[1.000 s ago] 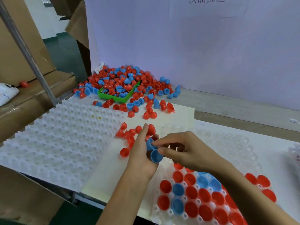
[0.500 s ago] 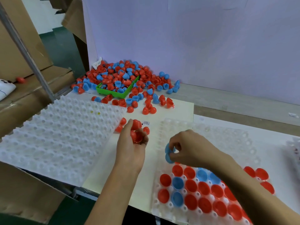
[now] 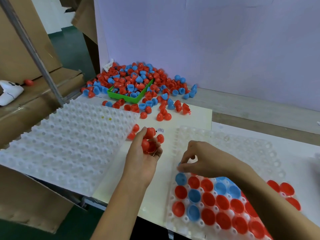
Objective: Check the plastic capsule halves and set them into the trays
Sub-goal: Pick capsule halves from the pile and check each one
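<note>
We note glossy plastic capsule halves [image 3: 208,199]; translucent moulded trays [image 3: 242,149]; matt cardboard boxes [image 3: 19,54]; smooth surface [image 3: 190,118].

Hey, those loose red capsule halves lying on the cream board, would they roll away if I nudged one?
Probably yes: the red halves are rounded domes lying tipped at odd angles, so a nudge would likely rock or roll them. They look thin and light; the left hand cups several at once. Smooth plastic may slip in a loose grip.

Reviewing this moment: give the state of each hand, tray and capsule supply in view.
left hand: holds several red halves.
right hand: pinches a blue half over the right tray.
right tray: partly filled.
left tray: empty.
green bin: overflowing.
</note>
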